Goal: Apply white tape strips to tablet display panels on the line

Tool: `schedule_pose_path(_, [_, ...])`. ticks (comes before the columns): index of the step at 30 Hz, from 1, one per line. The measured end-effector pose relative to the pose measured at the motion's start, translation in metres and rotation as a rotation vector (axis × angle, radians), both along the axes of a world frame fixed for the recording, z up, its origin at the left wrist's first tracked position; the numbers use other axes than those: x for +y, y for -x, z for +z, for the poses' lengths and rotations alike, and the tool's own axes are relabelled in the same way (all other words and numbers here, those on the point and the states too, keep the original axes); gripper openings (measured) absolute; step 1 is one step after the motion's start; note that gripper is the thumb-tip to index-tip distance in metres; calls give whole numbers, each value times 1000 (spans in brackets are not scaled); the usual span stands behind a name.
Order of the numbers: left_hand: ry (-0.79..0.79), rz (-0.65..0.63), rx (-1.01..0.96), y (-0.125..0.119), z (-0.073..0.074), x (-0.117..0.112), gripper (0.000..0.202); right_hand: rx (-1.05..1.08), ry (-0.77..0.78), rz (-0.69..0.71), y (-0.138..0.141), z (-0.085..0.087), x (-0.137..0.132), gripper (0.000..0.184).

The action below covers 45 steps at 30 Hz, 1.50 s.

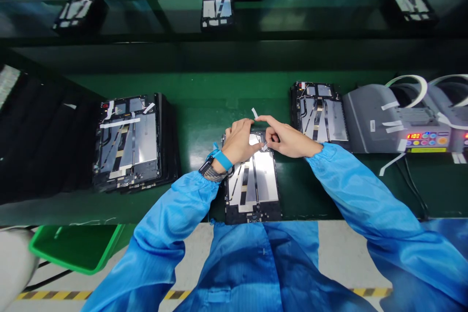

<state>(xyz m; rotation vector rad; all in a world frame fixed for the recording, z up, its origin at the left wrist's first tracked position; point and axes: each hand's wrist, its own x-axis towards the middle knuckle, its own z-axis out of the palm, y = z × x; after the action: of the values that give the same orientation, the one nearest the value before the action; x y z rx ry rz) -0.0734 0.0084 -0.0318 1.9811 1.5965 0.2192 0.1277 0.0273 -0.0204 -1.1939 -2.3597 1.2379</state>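
A tablet-like device (266, 170) lies face down before me with its inside bare, showing silver plates and dark ribbon cables. My left hand (239, 140) rests across its top end, fingers stretched out and thumb pointing at a small white tape piece (264, 146). From the right, my right hand (283, 136) reaches the same corner, thumb and curled fingers pinched at that piece. Its index finger is extended, with a white strip of tape (255, 113) at the tip. My hands cover most of the device's upper end.
A stack of similar devices (127, 139) stands left, white tape strips on its top one. More devices (321, 112) lie right, beside a grey tape dispenser (380, 117) with a lit display and hanging strips. Dark foam-like slabs (44, 141) fill the far left. A green bin (73, 248) sits below the table edge.
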Motion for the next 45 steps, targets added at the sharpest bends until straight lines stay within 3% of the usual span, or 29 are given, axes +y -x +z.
schedule_pose_path(8, [-9, -11, 9, 0, -1, 1, 66, -44, -45, 8, 0, -3, 0, 79])
schedule_pose_path(17, [-13, -9, 0, 0, 2, -1, 65, -314, -186, 19, 15, 15, -7, 72])
schedule_pose_path(29, [-7, -1, 12, -1, 1, -1, 68, -563, -187, -45, 19, 28, -2, 82])
schedule_pose_path(35, [-9, -6, 4, 0, 0, 0, 69, -423, -250, -225, -3, 18, 7, 80])
schedule_pose_path(41, [-24, -17, -4, 2, -4, 1, 69, -397, -342, -204, -9, -3, 13, 97])
schedule_pose_path(45, [-20, -13, -1, 2, -3, 0, 69, -285, -536, -327, -8, 2, -12, 77])
